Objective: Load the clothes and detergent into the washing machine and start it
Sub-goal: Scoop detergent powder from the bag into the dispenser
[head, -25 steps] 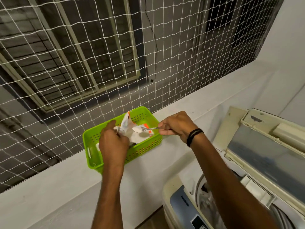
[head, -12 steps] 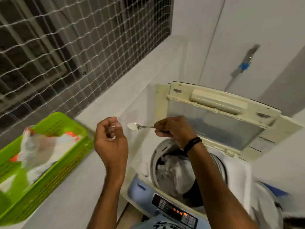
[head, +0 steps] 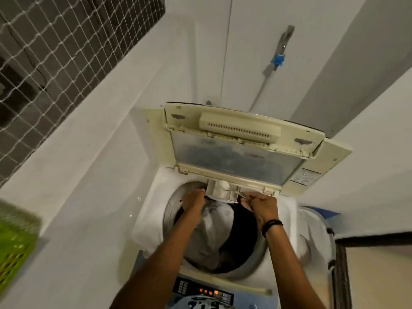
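The top-loading washing machine [head: 151, 221] stands with its lid [head: 240, 161] raised upright. Grey and white clothes [head: 214, 228] fill the drum. A small detergent drawer [head: 219, 192] with white powder in it sticks out over the drum's back rim. My left hand [head: 194, 200] grips the drawer's left edge. On the drawer's right side, my right hand [head: 260, 206] is closed on a thin metal spoon [head: 243, 195]. Only a sliver of the spoon shows, and its bowl is hidden.
A green plastic basket [head: 15, 246] sits on the white ledge [head: 78, 175] at the left, below netting [head: 55, 52]. The control panel [head: 205, 294] with orange lights is at the front. A tap [head: 279, 56] with a blue part hangs on the wall behind.
My view swung right from the basket to the machine. Both hands moved from the detergent bag to the drawer at the drum's back rim, the right still carrying the spoon.
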Action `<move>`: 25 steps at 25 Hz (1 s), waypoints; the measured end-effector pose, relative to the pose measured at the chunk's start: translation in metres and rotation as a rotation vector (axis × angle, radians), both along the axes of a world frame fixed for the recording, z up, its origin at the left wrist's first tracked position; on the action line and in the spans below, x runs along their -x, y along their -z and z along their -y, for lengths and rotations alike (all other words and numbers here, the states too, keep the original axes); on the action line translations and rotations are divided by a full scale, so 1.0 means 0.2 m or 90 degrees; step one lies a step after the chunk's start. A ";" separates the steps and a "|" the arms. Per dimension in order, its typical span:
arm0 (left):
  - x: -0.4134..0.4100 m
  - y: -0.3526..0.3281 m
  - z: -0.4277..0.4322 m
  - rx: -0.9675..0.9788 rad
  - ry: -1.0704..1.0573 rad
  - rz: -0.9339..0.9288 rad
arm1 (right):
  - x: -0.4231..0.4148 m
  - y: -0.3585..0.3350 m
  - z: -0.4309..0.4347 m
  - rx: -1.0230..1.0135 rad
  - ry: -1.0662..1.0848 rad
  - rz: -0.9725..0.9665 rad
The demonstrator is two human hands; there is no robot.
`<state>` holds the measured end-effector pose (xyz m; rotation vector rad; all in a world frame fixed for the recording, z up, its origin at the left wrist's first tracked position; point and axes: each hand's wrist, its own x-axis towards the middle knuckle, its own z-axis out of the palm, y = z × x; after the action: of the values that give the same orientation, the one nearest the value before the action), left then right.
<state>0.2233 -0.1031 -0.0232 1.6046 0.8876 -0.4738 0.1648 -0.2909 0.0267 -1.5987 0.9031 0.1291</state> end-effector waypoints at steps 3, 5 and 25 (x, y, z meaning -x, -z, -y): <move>-0.02 0.15 0.06 0.007 -0.030 -0.063 | 0.00 0.12 -0.01 0.206 -0.067 -0.052; -0.02 0.17 0.08 0.058 -0.077 -0.075 | 0.03 0.17 -0.06 0.354 -0.189 -0.006; -0.04 0.27 0.12 0.172 -0.169 -0.095 | 0.16 0.29 -0.23 0.464 -0.231 0.171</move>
<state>0.2311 -0.1281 -0.0777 1.1976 1.0838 -0.5059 0.1330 -0.2447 -0.0304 -2.3814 0.4522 -0.1835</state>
